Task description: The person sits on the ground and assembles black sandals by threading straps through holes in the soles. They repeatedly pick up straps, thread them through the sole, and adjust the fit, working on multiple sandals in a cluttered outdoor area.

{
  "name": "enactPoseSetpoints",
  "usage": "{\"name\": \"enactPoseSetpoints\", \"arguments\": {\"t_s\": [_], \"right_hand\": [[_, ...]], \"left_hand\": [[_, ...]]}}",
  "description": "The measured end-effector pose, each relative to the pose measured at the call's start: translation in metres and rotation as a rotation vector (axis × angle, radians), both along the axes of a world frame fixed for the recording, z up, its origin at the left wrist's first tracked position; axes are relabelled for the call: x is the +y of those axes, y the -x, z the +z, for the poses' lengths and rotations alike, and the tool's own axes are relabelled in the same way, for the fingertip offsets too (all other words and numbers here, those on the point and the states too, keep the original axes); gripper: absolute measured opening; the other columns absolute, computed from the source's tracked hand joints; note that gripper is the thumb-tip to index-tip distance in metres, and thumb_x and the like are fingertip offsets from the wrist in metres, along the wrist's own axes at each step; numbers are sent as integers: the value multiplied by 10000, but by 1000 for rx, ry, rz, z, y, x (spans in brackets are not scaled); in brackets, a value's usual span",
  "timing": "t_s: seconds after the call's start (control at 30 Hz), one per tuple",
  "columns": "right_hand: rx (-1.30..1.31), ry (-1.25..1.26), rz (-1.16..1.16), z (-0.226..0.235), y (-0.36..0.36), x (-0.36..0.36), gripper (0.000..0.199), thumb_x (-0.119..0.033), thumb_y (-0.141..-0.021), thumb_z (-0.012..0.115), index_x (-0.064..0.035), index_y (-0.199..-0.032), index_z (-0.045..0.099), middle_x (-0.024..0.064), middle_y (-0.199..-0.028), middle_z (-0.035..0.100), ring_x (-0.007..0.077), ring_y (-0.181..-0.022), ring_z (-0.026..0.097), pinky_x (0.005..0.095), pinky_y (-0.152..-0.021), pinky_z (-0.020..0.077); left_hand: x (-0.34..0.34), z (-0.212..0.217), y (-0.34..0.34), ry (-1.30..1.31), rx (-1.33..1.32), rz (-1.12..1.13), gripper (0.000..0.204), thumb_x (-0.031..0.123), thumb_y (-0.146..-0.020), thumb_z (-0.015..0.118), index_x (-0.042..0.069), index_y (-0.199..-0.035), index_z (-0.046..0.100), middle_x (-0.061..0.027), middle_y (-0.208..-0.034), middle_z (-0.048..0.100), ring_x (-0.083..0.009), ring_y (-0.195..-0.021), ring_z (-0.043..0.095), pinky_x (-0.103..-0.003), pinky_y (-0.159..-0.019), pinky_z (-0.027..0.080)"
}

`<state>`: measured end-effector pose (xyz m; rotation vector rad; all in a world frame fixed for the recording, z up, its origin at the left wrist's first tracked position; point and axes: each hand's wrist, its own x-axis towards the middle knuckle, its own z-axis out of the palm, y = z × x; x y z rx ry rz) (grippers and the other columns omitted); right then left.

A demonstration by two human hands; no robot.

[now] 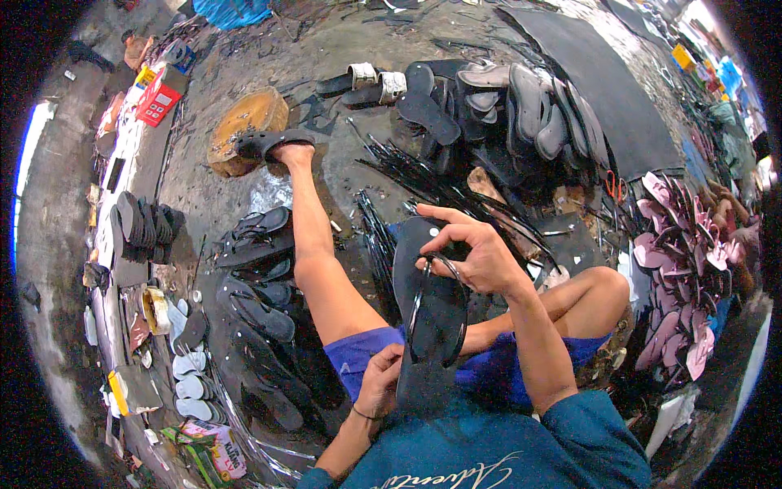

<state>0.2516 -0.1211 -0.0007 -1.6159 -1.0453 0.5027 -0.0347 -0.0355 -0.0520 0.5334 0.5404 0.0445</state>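
A black flip-flop (436, 314) lies in front of my body, its toe end pointing away from me. My right hand (479, 257) is closed in a pinch on the glossy black strap near the toe end, with the index finger stretched over the sole. A small pale round spot shows on the sole by those fingertips. At the heel end, my left hand (380, 381) grips the left edge; its fingertips are partly hidden. Just beyond the flip-flop lie bundles of thin, shiny black straps (376, 236).
Black flip-flops (261, 314) are piled left of my leg. Dark soles (538, 114) stand stacked ahead beside a large black sheet (599, 85). Pink flip-flops (680, 285) heap up at right, near orange-handled scissors (615, 187). A round wood block (248, 122) sits by my foot.
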Motion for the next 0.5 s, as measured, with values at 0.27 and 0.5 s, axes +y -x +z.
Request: {"name": "enactPoseSetpoints", "arguments": {"t_s": [0.27, 0.5], "right_hand": [[152, 32, 168, -12, 1, 11, 203, -204, -772, 837, -125, -953, 792, 154, -1427, 561, 319, -1292, 551, 408, -1062, 446], [491, 16, -153, -36, 38, 6, 516, -203, -892, 751, -79, -1359, 569, 122, -1315, 552, 207, -1109, 597, 356, -964, 490]], "left_hand": [[4, 7, -8, -223, 33, -99, 253, 89, -928, 661, 0, -1154, 592, -52, -1058, 677, -135, -950, 651, -290, -850, 528], [29, 37, -77, -764, 102, 98, 451, 52, -884, 727, -24, -1266, 501, -95, -1160, 646, -162, -984, 640, -309, -879, 528]]}}
